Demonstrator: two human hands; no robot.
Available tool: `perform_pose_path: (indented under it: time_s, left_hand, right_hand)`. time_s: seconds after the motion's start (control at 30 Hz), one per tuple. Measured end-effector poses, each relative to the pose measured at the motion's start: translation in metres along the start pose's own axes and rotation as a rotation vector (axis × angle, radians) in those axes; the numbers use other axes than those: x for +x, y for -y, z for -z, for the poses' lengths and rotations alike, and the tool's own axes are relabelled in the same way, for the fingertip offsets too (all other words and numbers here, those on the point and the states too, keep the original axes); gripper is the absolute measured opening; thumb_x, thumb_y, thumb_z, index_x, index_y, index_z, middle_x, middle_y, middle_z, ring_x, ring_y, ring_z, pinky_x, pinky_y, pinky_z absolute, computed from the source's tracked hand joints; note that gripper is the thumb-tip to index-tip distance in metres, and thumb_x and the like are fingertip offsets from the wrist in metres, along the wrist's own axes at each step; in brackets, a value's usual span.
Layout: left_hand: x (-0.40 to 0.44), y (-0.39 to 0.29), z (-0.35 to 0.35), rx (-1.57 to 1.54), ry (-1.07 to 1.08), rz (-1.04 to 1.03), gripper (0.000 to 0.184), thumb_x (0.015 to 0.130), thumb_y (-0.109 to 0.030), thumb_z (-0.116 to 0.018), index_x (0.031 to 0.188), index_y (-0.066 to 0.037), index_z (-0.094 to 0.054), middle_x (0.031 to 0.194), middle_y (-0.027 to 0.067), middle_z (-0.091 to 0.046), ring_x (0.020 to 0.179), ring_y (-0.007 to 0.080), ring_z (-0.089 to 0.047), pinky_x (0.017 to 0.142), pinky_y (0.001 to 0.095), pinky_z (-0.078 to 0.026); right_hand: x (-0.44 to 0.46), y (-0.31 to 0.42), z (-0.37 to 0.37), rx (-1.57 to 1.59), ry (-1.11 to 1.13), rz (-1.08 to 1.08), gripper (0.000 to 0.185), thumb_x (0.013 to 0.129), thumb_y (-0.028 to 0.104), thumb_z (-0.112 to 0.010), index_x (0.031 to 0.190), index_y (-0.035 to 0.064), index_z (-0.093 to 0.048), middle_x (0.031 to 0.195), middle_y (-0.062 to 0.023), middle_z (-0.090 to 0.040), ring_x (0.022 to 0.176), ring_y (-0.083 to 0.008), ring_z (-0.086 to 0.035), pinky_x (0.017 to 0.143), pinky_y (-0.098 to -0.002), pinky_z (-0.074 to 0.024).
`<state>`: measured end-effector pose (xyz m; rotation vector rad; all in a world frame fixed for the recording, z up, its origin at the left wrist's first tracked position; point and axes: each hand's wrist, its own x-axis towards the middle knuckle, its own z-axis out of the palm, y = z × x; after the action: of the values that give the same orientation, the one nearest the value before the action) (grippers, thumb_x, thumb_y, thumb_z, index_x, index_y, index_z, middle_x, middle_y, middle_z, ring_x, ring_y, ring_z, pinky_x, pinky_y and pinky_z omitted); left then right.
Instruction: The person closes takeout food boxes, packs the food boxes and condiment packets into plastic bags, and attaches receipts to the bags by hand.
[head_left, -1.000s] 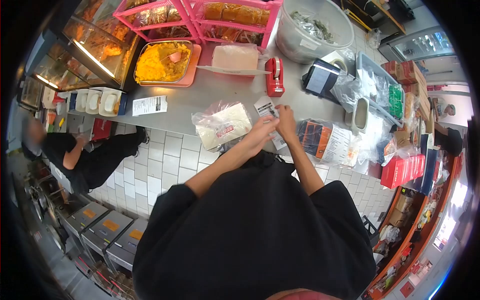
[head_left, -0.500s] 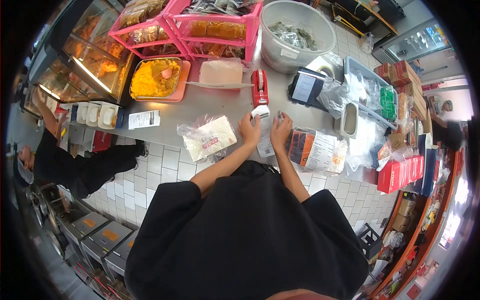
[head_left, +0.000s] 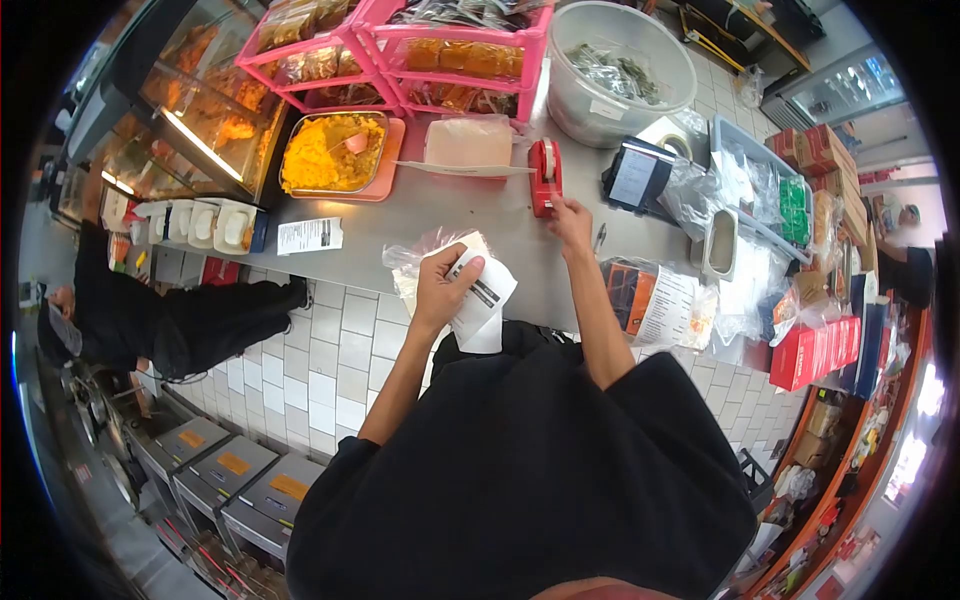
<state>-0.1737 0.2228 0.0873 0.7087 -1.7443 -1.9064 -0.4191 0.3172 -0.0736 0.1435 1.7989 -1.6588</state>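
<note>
Left hand [head_left: 447, 288] grips the receipt [head_left: 484, 294], thumb on top, probably to keep the paper from flopping; it's off the tabletop [head_left: 370, 235], in front of the bagged package [head_left: 401, 258] at the front edge. Right hand [head_left: 571, 227] is at the near end of the tape dispenser [head_left: 546, 172], fingers bent; can't tell if they pinch tape. Dispenser sits back from the front edge, likely for easy reach. Receipt is left of my right hand.

Cream plastic-wrapped packet [head_left: 405, 278] mostly hidden.
Left hand [head_left: 441, 290] and white printed paper slip [head_left: 484, 303] block it; slip text too small to read.
</note>
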Motion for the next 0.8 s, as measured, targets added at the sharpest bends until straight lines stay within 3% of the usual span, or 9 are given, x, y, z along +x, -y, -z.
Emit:
perform_pose_path:
  time_s: [0.23, 0.27, 0.43, 0.53, 0.63, 0.73, 0.8]
  left_hand:
    - [0.003, -0.012, 0.020, -0.074, 0.094, 0.227, 0.020, 0.096, -0.019, -0.066, 0.090, 0.000, -0.071, 0.073, -0.0023, -0.065, 0.063, 0.0031, -0.056, 0.057, 0.0220, -0.044]
    - [0.006, -0.015, 0.024, 0.041, 0.155, 0.246, 0.026, 0.098, -0.023, -0.063, 0.093, 0.001, -0.072, 0.074, -0.0009, -0.066, 0.065, 0.0041, -0.057, 0.059, 0.0237, -0.045]
    - [0.014, -0.012, 0.030, 0.262, 0.360, 0.251, 0.038, 0.102, -0.032, -0.057, 0.097, 0.004, -0.070, 0.073, 0.0050, -0.065, 0.067, 0.0093, -0.056, 0.065, 0.0301, -0.047]
    - [0.017, -0.010, 0.029, 0.327, 0.452, 0.221, 0.038, 0.101, -0.033, -0.058, 0.099, 0.003, -0.070, 0.073, 0.0083, -0.064, 0.067, 0.0120, -0.054, 0.068, 0.0318, -0.047]
    - [0.015, -0.023, 0.025, 0.293, 0.537, 0.233, 0.039, 0.097, -0.035, -0.064, 0.100, 0.003, -0.070, 0.073, 0.0098, -0.064, 0.067, 0.0132, -0.053, 0.069, 0.0322, -0.047]
    - [0.010, -0.007, 0.031, 0.405, 0.560, 0.172, 0.041, 0.089, -0.036, -0.072, 0.102, 0.003, -0.071, 0.077, 0.0130, -0.067, 0.071, 0.0150, -0.058, 0.071, 0.0330, -0.048]
    - [0.002, 0.001, 0.037, 0.372, 0.575, 0.295, 0.042, 0.086, -0.035, -0.075, 0.103, 0.003, -0.071, 0.081, 0.0157, -0.069, 0.076, 0.0172, -0.061, 0.073, 0.0336, -0.049]
  right_hand:
    - [-0.005, -0.049, 0.018, -0.287, -0.123, 0.046, 0.025, 0.094, 0.028, -0.072, 0.094, 0.0033, -0.069, 0.083, -0.0015, -0.064, 0.070, -0.0096, -0.058, 0.062, -0.0231, -0.0481]
    - [-0.005, -0.050, 0.023, -0.258, 0.031, 0.077, 0.023, 0.094, 0.026, -0.072, 0.093, 0.0031, -0.068, 0.082, -0.0013, -0.063, 0.070, -0.0095, -0.057, 0.062, -0.0236, -0.0479]
    - [-0.112, 0.080, 0.017, -0.272, 0.925, 0.302, 0.023, 0.095, 0.022, -0.070, 0.090, -0.0005, -0.066, 0.074, -0.0007, -0.063, 0.065, -0.0106, -0.056, 0.064, -0.0281, -0.0474]
    - [-0.144, 0.127, -0.002, -0.556, 1.133, 0.510, 0.025, 0.091, 0.021, -0.073, 0.086, -0.0008, -0.063, 0.071, -0.0021, -0.061, 0.063, -0.0117, -0.052, 0.063, -0.0291, -0.0453]
    - [-0.154, 0.130, -0.022, -0.937, 1.080, 0.502, 0.025, 0.090, 0.020, -0.074, 0.086, -0.0017, -0.064, 0.068, -0.0064, -0.060, 0.063, -0.0133, -0.049, 0.063, -0.0301, -0.0439]
    - [-0.155, 0.122, -0.023, -0.983, 1.019, 0.427, 0.023, 0.089, 0.020, -0.074, 0.084, -0.0010, -0.066, 0.065, -0.0094, -0.058, 0.062, -0.0140, -0.048, 0.063, -0.0314, -0.0433]
    - [-0.151, 0.115, -0.020, -1.028, 1.047, 0.370, 0.027, 0.088, 0.026, -0.074, 0.086, 0.0004, -0.067, 0.073, -0.0131, -0.064, 0.068, -0.0237, -0.056, 0.066, -0.0364, -0.0456]
